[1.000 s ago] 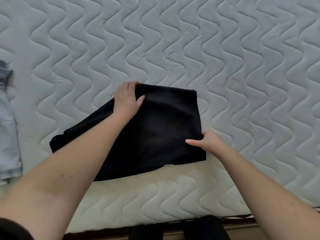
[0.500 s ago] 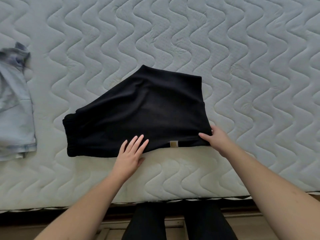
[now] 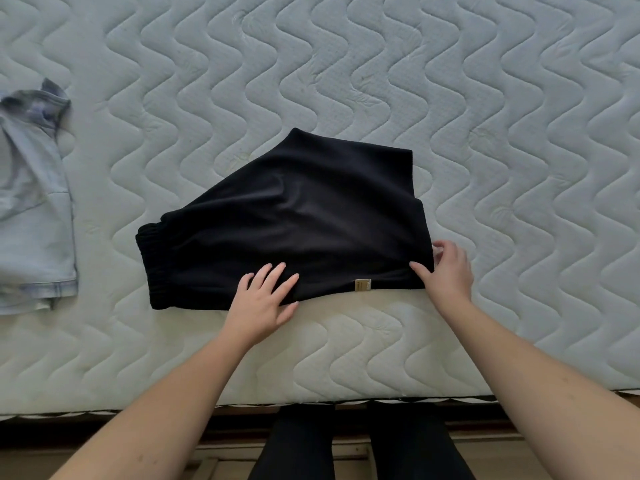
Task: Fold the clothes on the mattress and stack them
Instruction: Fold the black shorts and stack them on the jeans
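While there is only one camera, the one on the head, every line here comes from it.

Head view, bed: the pale quilted mattress with wavy stitching (image 3: 450,98) fills most of the picture, and its near edge runs along the bottom.

Head view, black clothes: the folded black soft cloth garment with a stretchy ribbed band (image 3: 294,223) lies flat near the middle of the mattress. The ribbed band is at its left end. A small gold tag (image 3: 362,285) sits on its near edge.

Head view, left hand: the left hand (image 3: 263,303) lies flat on the near edge of the black garment, fingers straight and spread, gripping nothing.

Head view, right hand: the right hand (image 3: 446,268) pinches the near right corner of the black garment, thumb on top and fingers curled round the edge.

Head view, blue clothes: a light blue washed cloth garment (image 3: 33,202) lies at the far left, well apart from the black one.

What changed: a second ago the left hand was up at the far corner. Now it has come down to the near edge, and the garment shows its band and tag.

What that means: I think this fold is almost done. Smoothing and stacking seem to be left.
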Action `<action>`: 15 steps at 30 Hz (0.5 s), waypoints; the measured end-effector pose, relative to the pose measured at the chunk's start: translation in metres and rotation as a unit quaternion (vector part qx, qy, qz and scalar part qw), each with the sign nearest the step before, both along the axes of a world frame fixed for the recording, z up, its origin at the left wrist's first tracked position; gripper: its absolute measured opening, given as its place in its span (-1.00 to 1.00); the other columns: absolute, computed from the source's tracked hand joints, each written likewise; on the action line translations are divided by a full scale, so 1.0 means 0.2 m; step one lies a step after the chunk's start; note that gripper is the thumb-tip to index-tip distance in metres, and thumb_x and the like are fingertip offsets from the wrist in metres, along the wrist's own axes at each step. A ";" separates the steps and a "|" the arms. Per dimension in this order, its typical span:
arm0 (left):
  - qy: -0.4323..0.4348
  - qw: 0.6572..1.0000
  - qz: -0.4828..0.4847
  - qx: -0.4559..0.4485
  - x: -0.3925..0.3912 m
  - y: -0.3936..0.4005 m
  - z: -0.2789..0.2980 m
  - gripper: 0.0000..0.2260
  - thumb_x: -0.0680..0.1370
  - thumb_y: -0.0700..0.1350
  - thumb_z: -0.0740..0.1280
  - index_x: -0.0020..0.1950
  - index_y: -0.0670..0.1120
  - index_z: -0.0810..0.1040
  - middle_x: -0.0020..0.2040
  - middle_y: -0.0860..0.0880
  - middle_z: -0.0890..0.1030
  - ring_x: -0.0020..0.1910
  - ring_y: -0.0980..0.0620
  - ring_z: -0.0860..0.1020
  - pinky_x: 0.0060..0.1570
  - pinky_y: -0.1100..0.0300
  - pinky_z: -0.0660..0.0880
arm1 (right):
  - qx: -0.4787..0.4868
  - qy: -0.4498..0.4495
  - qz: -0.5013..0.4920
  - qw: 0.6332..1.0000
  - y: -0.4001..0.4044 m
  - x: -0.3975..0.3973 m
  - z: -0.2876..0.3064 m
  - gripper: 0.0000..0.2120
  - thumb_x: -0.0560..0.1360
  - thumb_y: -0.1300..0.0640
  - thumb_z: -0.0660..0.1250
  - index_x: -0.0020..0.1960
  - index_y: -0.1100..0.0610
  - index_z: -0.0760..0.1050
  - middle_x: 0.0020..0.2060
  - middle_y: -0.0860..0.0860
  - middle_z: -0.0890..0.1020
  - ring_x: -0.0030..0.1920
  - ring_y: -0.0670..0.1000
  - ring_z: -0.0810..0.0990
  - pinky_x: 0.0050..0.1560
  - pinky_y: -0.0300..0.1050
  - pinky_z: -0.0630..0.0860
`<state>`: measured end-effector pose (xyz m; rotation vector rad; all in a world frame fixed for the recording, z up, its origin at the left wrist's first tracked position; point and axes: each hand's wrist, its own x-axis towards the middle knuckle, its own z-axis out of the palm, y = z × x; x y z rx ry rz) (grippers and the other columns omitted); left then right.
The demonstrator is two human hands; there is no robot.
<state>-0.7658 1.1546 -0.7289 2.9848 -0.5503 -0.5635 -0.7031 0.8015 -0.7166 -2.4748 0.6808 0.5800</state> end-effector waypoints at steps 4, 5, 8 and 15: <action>-0.069 0.996 0.004 -0.052 0.20 -0.06 0.05 -0.66 0.59 0.08 0.14 0.02 -0.09 0.63 0.00 -0.09 0.61 -0.05 -0.13 0.58 -0.13 0.03 0.45 | 0.020 -0.070 0.007 0.997 0.05 0.11 0.04 -0.47 0.48 -0.11 0.41 0.34 0.10 0.38 0.23 0.08 0.48 0.25 0.12 0.42 0.30 0.10 0.34; -0.070 0.996 0.010 -0.057 0.27 -0.08 0.07 -0.67 0.59 0.05 0.14 -0.01 -0.11 0.62 -0.06 -0.08 0.59 -0.11 -0.13 0.57 -0.17 0.02 0.45 | 0.026 -0.078 0.010 0.997 0.07 0.16 0.05 -0.50 0.50 -0.09 0.39 0.34 0.10 0.38 0.22 0.08 0.49 0.25 0.12 0.42 0.30 0.09 0.34; -0.060 0.995 0.028 -0.070 0.48 -0.11 0.10 -0.77 0.59 -0.03 0.21 0.04 -0.13 0.59 -0.07 -0.10 0.57 -0.14 -0.14 0.55 -0.19 -0.01 0.45 | 0.048 -0.085 0.034 0.995 0.11 0.34 0.06 -0.53 0.54 -0.05 0.35 0.37 0.11 0.38 0.25 0.10 0.48 0.28 0.14 0.41 0.34 0.09 0.32; -0.027 0.984 0.141 -0.108 0.96 -0.13 0.10 -0.62 0.58 -0.03 0.29 0.39 -0.09 0.43 0.32 -0.10 0.46 0.25 -0.12 0.46 0.17 -0.04 0.43 | 0.039 -0.087 0.086 0.992 0.14 0.78 0.06 -0.46 0.58 0.00 0.30 0.50 0.09 0.26 0.39 0.12 0.41 0.40 0.17 0.31 0.41 0.09 0.23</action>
